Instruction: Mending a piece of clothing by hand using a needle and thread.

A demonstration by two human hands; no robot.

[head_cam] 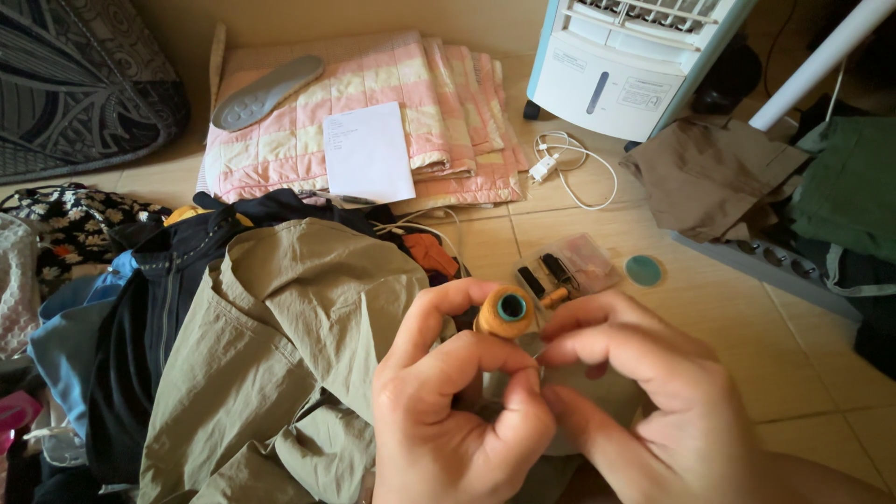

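1. We find the left hand [448, 411] low in the centre of the view, its fingers curled around a spool of orange thread [504, 313]. The spool is held upright, with the teal core of its open end facing the camera.
2. The right hand [644, 392] sits just beside the left, fingertips touching the left thumb and forefinger below the spool. Its fingers are pinched together; whatever they nip (a thread end, possibly) is too fine for us to make out.
3. The spool sits above a khaki garment [280, 355], which lies crumpled over a pile of dark blue and black clothes [159, 299] to the left.
4. Just behind the spool, on the tiled floor [793, 373], lies a clear plastic case [569, 266] with small dark items inside. A round teal disc [644, 271] lies near it to the right.
5. Further back we note a folded pink-and-cream checked cloth [448, 103], bearing a white sheet of paper [367, 151] and a grey shoe insole [266, 91].
6. A white charger with coiled cable [560, 168] lies beside the cloth, in front of a white and blue air cooler [625, 65].
7. To the right, brown fabric [709, 173] and green fabric [849, 187] lie heaped.
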